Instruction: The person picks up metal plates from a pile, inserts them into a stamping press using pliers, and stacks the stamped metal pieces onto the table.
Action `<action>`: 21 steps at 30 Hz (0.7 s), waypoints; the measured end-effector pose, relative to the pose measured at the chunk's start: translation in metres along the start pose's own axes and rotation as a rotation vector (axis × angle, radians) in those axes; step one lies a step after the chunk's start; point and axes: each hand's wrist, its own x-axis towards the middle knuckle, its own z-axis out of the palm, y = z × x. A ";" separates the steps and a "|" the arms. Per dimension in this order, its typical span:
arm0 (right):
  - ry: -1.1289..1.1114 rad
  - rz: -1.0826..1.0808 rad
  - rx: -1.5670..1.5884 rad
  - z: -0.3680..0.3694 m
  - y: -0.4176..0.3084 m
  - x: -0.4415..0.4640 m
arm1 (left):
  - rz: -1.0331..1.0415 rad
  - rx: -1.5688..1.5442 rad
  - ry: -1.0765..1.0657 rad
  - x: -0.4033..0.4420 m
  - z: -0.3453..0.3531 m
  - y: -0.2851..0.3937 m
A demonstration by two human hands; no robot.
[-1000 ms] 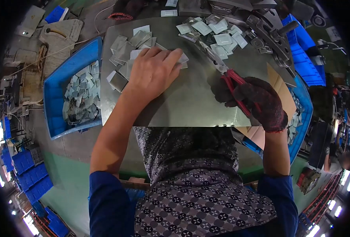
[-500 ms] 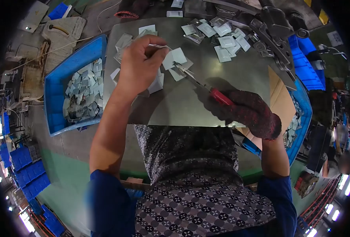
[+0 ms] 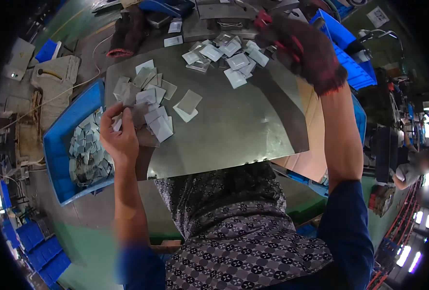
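My bare left hand (image 3: 120,140) is at the left side of the metal table, fingers curled, with a thin metal plate (image 3: 138,115) at its fingertips. Beside it lies a loose pile of flat plates (image 3: 149,94). Two more overlapping plates (image 3: 189,102) rest to the right of that pile. My right hand (image 3: 304,53), in a dark red-and-black glove, is raised at the far right. It is closed around red-handled pliers (image 3: 292,43), whose jaws are hidden. Left of the glove is a heap of plates with a pressed, raised shape (image 3: 236,60).
A blue bin (image 3: 55,164) of plates stands left of the metal table (image 3: 224,130). Cardboard (image 3: 313,130) leans at the right edge, over another blue bin. Behind lie a dark glove (image 3: 126,36) and machine parts. A person (image 3: 410,164) is far right.
My right hand has moved up and away to the far right with the pliers. My left hand has shifted left and down toward the pile's near side. The camera view has turned.
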 end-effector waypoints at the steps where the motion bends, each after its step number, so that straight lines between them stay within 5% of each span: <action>1: 0.047 0.108 -0.020 -0.002 -0.003 0.006 | 0.002 -0.007 -0.012 0.000 0.000 0.001; 2: 0.092 0.216 -0.036 -0.004 -0.005 0.012 | 0.000 -0.014 -0.019 0.000 0.000 0.002; 9: -0.148 -0.320 0.066 -0.059 0.068 -0.007 | -0.036 -0.021 -0.004 -0.003 -0.002 0.003; 11: -0.308 -0.173 0.045 -0.060 0.047 -0.022 | -0.030 -0.008 -0.011 -0.003 -0.002 0.003; 14: -0.169 0.060 0.160 -0.041 0.031 -0.007 | 0.000 0.005 -0.027 -0.002 -0.001 0.003; 21: 0.004 0.060 0.023 -0.026 0.027 0.039 | -0.001 0.022 -0.026 -0.003 -0.002 0.004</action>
